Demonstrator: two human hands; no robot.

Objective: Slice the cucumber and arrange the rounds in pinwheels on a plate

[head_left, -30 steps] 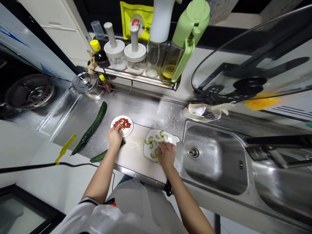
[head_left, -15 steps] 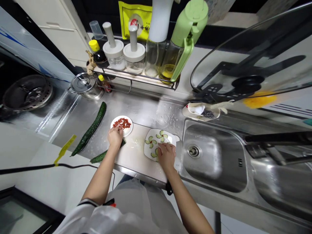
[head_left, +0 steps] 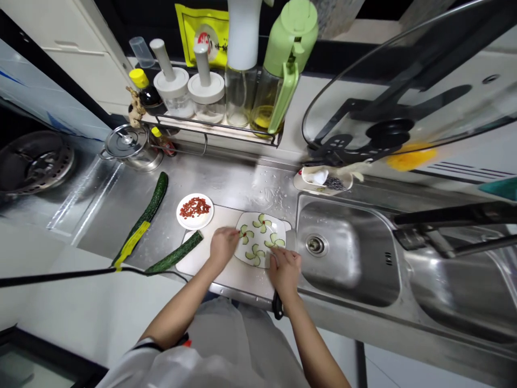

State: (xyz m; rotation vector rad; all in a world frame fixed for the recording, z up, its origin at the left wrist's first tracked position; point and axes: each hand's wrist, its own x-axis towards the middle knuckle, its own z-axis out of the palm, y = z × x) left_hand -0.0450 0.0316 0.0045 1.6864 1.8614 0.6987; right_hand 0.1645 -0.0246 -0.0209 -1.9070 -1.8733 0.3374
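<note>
A square white plate (head_left: 264, 229) lies on the pale cutting board (head_left: 220, 215), bearing several pinwheels of green cucumber slices (head_left: 255, 255); some have a red centre. At the plate's left edge is my left hand (head_left: 223, 247), fingertips pinched, with a small red bit at their tips. My right hand (head_left: 285, 272) is over the plate's lower right corner, its fingers bent together by a pinwheel; whatever they hold is hidden. Small red pieces (head_left: 194, 207) fill part of a round white plate (head_left: 195, 223). A cut cucumber (head_left: 174, 256) rests partly on the board.
A whole cucumber (head_left: 155, 202) lies on the steel counter at left, near a lidded pot (head_left: 131, 146). Seasoning jars (head_left: 207, 94) stand on a rack behind. To the right is a sink (head_left: 351, 253). A black handle (head_left: 278, 305) juts past the board's front edge.
My left hand has moved right from the round plate to the square plate. My right hand has shifted slightly down and right, uncovering more pinwheels. The camera view has shifted somewhat.
</note>
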